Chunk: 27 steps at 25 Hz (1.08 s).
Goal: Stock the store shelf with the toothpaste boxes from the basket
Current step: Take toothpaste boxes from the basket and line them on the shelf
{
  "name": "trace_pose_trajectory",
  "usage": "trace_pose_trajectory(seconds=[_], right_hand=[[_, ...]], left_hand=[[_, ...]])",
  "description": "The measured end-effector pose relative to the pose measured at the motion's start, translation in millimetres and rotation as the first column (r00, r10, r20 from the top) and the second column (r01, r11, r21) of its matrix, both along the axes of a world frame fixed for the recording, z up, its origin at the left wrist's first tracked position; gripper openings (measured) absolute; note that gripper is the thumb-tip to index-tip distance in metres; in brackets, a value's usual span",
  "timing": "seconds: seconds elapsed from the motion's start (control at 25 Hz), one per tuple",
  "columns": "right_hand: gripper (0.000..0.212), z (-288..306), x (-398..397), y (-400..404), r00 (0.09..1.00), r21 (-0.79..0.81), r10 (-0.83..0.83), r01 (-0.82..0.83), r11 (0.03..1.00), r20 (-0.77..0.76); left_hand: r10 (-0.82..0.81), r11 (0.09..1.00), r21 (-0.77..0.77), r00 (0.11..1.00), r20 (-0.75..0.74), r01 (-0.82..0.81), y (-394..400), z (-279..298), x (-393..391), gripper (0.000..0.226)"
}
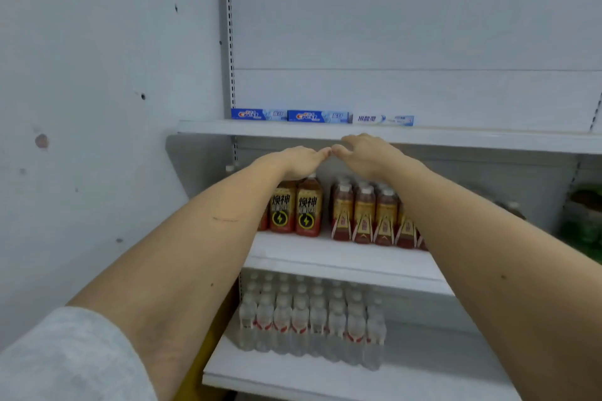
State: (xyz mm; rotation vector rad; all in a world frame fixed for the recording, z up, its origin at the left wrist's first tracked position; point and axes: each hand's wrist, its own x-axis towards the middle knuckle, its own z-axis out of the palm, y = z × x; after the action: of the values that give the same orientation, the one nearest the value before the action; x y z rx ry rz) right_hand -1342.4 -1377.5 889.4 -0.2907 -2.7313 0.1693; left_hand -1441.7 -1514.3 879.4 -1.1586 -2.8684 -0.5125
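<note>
Head view, left hand: The left hand (298, 161) is flat, palm down, with the fingers spread loose. It holds nothing.
Head view, right hand: The right hand (365, 153) is flat and loose too, and it holds nothing. Its thumb tip almost meets the left thumb tip; I cannot tell if they touch.
Top shelf: The top shelf (456, 137) has its front edge just above and past both hands.
Toothpaste boxes: Three toothpaste boxes (321, 116) lie in a row at the back of the top shelf, above the hands. Two are blue, up and to the left of the left hand. The white box (382, 119) sits just above the right hand. The boxes look end to end, close together.
Basket: No basket shows here, so I cannot say how many boxes are left.
Drink bottles: Brown drink bottles (325, 212) stand on the shelf under the hands.
Water bottles: Clear water bottles (309, 319) stand on a lower shelf, far under the hands.
Step now: I think the hands are by the shelf edge with no box, so the next box must come from the basket.
How to do it well: Put the next box just right of the white box, flat, with the name facing out, and push it back in line.
</note>
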Motion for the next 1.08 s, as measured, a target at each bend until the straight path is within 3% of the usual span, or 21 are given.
trace_pose_trajectory(seconds=[0.28,0.52,0.8,1.08], right_hand=[[0.065,-106,39,-22,0.977,-0.131,-0.08,0.107,0.986,0.196],[0.071,-207,64,8,0.931,-0.257,-0.106,0.204,0.945,0.349],[0.067,-333,68,82,0.841,-0.347,-0.006,0.23,0.909,0.541],[0.056,-501,90,144,0.718,-0.44,0.126,0.268,0.857,0.684]], left_hand=[[-0.029,0.999,-0.019,0.988,0.15,0.032,-13,-99,47,0.061],[0.017,0.994,-0.106,0.964,0.266,0.011,10,-200,72,0.066],[0.117,0.978,-0.21,0.848,0.517,-0.007,63,-320,85,0.067],[0.279,0.937,-0.344,0.713,0.644,-0.056,114,-496,99,0.069]])
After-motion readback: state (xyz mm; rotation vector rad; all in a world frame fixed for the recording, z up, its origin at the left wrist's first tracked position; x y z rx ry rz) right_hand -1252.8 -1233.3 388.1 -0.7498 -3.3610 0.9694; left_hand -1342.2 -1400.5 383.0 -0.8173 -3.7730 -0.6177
